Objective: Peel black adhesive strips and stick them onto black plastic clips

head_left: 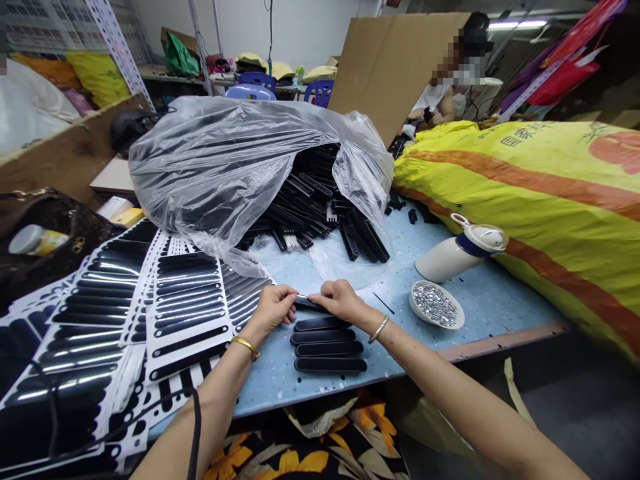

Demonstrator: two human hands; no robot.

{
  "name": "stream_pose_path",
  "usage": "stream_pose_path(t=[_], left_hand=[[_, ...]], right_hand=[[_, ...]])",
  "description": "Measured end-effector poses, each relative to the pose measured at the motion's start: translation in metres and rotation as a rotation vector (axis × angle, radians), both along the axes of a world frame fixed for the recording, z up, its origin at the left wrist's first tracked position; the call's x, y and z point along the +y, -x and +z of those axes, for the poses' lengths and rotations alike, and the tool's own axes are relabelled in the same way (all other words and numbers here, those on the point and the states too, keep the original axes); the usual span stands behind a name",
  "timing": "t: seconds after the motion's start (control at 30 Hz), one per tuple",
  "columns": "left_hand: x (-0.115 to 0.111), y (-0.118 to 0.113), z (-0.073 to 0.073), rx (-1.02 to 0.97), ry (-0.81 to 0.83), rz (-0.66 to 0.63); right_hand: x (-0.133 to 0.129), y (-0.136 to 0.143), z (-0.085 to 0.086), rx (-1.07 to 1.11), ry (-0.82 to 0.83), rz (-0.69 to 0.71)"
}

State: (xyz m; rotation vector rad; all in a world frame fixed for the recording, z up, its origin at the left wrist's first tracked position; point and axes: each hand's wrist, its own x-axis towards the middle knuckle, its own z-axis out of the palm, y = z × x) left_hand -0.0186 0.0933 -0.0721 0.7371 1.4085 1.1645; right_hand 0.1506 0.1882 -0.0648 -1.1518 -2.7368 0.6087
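Note:
Over the table's front part, my left hand [273, 309] and my right hand [344, 301] grip opposite ends of a black oblong piece [309, 304]. Fingers and thumb of each hand are closed on it, and they hide its ends. Just below lies a column of several similar black pieces [327, 350] with rounded ends, side by side. Left of my left hand are sheets of glossy black strip stickers [187, 300] on white backing. A white bowl [437, 305] of small silvery metal parts stands to the right of my right hand.
Behind my hands, a clear plastic bag [215, 160] spills black slotted plastic pieces [305, 200]. A white bottle [457, 253] leans by a large yellow sack [525, 180] at right. A thin black stick [384, 303] lies near the bowl. Another person [440, 100] sits beyond the cardboard [395, 67].

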Motion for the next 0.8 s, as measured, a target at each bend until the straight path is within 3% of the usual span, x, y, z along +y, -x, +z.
stream_pose_path(t=[0.23,0.53,0.63,0.8], left_hand=[[-0.001,0.003,0.000,-0.020,0.005,-0.051],[-0.002,0.004,-0.002,0.090,-0.022,-0.080],[-0.003,0.006,0.000,0.171,-0.031,-0.125],[-0.007,0.007,0.009,0.404,-0.085,-0.238]], right_hand=[[0.000,0.002,0.001,0.027,-0.045,-0.004],[-0.009,0.031,-0.001,0.071,0.017,0.040],[-0.004,0.024,0.002,0.100,0.045,0.017],[-0.007,-0.010,0.012,0.172,0.102,-0.036]])
